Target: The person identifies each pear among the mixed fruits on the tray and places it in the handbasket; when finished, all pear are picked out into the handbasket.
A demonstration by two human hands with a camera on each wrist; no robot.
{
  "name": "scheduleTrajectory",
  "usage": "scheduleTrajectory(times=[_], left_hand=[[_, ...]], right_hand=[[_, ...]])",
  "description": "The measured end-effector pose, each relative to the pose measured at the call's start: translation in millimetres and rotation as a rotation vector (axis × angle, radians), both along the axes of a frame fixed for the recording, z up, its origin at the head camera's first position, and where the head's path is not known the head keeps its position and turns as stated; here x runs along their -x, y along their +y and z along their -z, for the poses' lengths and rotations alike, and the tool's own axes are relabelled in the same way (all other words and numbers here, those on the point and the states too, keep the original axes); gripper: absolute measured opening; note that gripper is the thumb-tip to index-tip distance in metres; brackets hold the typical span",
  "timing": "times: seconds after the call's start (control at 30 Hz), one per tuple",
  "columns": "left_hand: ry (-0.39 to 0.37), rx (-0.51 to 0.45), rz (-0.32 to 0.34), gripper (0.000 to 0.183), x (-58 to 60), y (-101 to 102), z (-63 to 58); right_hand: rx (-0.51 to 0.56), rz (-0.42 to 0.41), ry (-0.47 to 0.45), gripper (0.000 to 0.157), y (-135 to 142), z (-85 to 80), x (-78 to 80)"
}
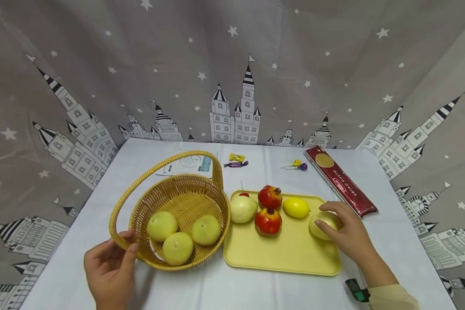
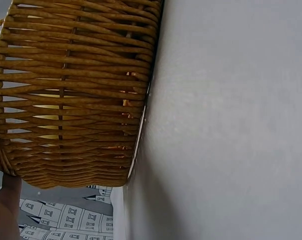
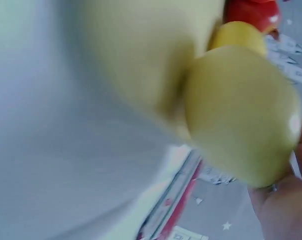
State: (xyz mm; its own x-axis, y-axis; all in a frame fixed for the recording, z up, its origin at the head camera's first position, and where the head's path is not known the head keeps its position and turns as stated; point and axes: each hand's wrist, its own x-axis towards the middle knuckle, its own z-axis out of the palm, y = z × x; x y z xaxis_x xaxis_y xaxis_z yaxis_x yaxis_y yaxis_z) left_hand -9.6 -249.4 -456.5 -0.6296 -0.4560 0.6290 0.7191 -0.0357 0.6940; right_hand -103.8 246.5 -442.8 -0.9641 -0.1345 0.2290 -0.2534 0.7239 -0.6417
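With the thumb and fingers of my left hand (image 1: pixel 110 269), I hold the base of the handle of a woven wicker basket (image 1: pixel 213 172). Lying in it are three pale yellow-green round fruits (image 1: pixel 162 226). My right hand (image 1: pixel 346 232) grips another yellow-green round fruit (image 1: pixel 321 224) at the right end of a yellow tray (image 1: pixel 279 258), thumb on the near side; the right wrist view shows this fruit (image 3: pixel 241 115) large. Left of it on the tray sit a lemon (image 1: pixel 296 207), two red pomegranates (image 1: pixel 268 222), a pale green fruit (image 1: pixel 243 209) and a partly hidden cherry (image 1: pixel 244 195).
Wrapped candies (image 1: pixel 236 164) and two lollipops (image 1: pixel 297 166) lie behind the tray. A long red pasta packet (image 1: pixel 341 181) slants at the right. Behind the basket lies a white packet (image 1: pixel 190 165). A small dark object (image 1: pixel 356 290) rests near my right forearm. A castle-print curtain (image 1: pixel 232 77) surrounds the table.
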Motion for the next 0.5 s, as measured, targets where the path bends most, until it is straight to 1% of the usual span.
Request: scheduleTrajectory(times=[0.1, 0.2, 0.33, 0.4, 0.5], left_hand=[[0.007, -0.015, 0.002, 0.048, 0.4, -0.1, -0.8], [0.011, -0.017, 0.008, 0.048, 0.7, -0.2, 0.3], [0.029, -0.012, 0.030, 0.048, 1.7, 0.0, 2.7], [0.031, -0.009, 0.030, 0.048, 1.9, -0.2, 2.9], [0.014, 0.005, 0.011, 0.048, 1.4, -0.5, 1.9]], right_hand=[[-0.030, -0.013, -0.008, 0.040, 5.9, 12.5, -3.9], [-0.069, -0.001, -0.012, 0.046, 3.7, 19.9, -6.0], [-0.072, 0.043, -0.020, 0.055, -0.1, 21.2, -7.0], [-0.065, 0.047, -0.015, 0.054, -2.2, 19.2, -7.1], [-0.038, 0.037, 0.008, 0.052, -6.9, 15.7, -7.2]])
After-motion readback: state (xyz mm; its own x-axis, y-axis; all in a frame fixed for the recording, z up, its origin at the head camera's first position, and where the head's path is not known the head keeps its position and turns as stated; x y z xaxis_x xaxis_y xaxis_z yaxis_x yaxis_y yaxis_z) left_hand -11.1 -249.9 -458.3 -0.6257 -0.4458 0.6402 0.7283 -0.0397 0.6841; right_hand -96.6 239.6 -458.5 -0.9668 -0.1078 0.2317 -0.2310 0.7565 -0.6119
